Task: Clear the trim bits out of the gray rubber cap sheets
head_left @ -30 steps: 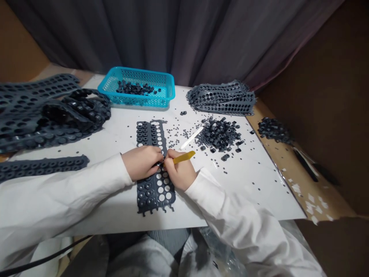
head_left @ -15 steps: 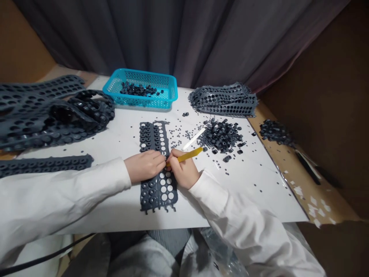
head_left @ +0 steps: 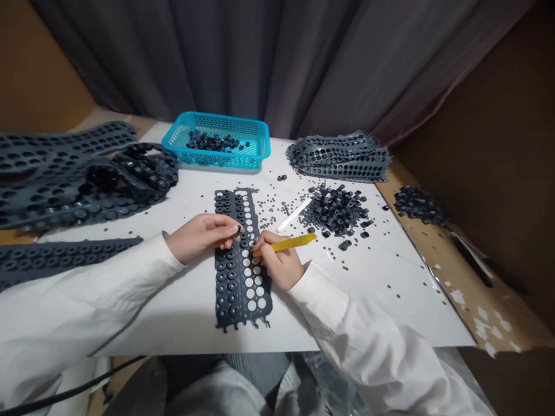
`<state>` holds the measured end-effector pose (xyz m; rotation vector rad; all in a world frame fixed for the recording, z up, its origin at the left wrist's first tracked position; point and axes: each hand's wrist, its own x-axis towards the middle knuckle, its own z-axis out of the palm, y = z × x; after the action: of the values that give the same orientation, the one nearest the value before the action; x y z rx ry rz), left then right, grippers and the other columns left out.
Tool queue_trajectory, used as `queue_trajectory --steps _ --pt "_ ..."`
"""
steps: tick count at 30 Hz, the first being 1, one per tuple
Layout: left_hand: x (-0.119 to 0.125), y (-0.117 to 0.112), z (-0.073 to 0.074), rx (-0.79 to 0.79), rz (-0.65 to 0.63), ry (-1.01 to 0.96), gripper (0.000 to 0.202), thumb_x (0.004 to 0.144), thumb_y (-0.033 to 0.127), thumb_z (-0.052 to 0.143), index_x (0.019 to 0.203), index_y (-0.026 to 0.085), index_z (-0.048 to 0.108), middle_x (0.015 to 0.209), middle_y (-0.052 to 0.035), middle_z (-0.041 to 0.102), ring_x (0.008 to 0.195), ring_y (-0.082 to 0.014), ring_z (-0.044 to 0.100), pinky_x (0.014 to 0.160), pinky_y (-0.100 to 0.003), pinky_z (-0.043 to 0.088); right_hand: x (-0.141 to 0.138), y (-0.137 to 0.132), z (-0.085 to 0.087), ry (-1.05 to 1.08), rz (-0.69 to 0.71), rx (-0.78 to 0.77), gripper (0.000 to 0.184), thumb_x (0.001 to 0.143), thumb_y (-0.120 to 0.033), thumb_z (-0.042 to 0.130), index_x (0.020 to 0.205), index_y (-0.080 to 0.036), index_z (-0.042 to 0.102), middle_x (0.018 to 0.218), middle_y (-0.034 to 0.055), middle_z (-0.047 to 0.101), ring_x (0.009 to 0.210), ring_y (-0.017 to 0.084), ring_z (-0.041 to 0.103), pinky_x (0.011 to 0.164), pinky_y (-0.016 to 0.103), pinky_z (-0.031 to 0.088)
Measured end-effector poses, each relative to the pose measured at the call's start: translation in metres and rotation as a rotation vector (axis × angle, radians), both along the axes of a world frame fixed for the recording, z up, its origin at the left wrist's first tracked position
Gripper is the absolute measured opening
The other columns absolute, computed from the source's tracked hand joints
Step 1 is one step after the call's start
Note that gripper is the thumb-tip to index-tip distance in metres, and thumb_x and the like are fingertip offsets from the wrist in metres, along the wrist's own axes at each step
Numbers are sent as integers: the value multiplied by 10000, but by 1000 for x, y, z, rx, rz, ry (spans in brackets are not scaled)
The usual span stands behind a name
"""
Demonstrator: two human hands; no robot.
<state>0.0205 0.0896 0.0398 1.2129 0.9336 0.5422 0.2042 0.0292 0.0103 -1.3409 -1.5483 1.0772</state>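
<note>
A dark grey rubber sheet (head_left: 236, 289) lies lengthwise on the white board, with rings along its left side and round holes showing white along its right. Above its left edge, my left hand (head_left: 203, 238) pinches a small black rubber piece (head_left: 238, 230) between thumb and fingertips. My right hand (head_left: 280, 261) is closed around a yellow flat-handled tool (head_left: 295, 242) and rests at the sheet's right edge. The tool's working tip is hidden by the fingers. A white stick (head_left: 295, 214) lies beyond my right hand.
A blue basket (head_left: 217, 164) holding black pieces stands at the back. A heap of black pieces (head_left: 336, 211) and scattered discs lie to the right. Perforated sheets (head_left: 340, 156) sit behind them, with more sheets (head_left: 52, 173) piled at left. A black-handled tool (head_left: 472, 260) lies far right.
My left hand has lifted off the sheet and moved left and up, with a small black piece now in its fingertips. My right hand still holds the yellow tool. The view has shifted slightly.
</note>
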Motion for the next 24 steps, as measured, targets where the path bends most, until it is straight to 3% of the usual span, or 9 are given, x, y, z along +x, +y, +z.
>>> queue_trajectory --steps 3,6,10,13,16,20,24 --pt "3 -7 -5 -314 80 -168 264 651 268 746 824 105 632 657 -9 595 529 -57 475 518 -188 385 4 2 -2 167 -61 2 185 800 -212 412 690 -180 557 551 -15 593 505 116 538 508 222 412" --pt "4 -10 -5 -446 134 -248 206 672 188 731 821 96 623 652 -19 600 510 -49 473 485 -164 377 7 5 -4 277 -129 10 203 824 -243 415 702 -179 563 558 -8 605 503 114 531 506 220 415" --pt "5 -9 -4 -509 163 -277 130 741 159 669 831 89 607 647 -30 605 485 -48 468 448 -151 372 7 9 -4 286 -112 -16 168 810 -255 453 706 -176 558 571 -5 607 520 118 532 517 227 421" --pt "6 -9 -5 -515 165 -272 88 775 150 629 831 88 600 657 -37 608 491 -51 474 448 -149 383 5 10 -4 203 -100 2 29 720 -206 544 716 -178 540 620 -11 611 562 122 546 536 230 420" --pt "5 -7 -8 -525 157 -277 63 799 158 596 809 96 598 670 -43 614 493 -55 480 453 -151 392 3 11 -5 160 -82 8 108 668 -169 584 764 -183 536 677 -14 624 599 124 570 564 232 432" --pt "4 -3 -9 -597 165 -278 179 854 219 509 733 115 590 633 -39 606 471 -63 473 464 -168 400 4 12 -6 168 -116 -39 110 730 -268 598 780 -177 560 653 9 642 579 137 590 558 251 456" --pt "4 0 -9 -652 185 -250 258 876 257 447 707 125 591 615 -41 600 462 -76 470 481 -194 409 7 13 -2 38 -156 14 157 791 -315 558 707 -183 560 582 -3 618 539 133 567 542 249 443"
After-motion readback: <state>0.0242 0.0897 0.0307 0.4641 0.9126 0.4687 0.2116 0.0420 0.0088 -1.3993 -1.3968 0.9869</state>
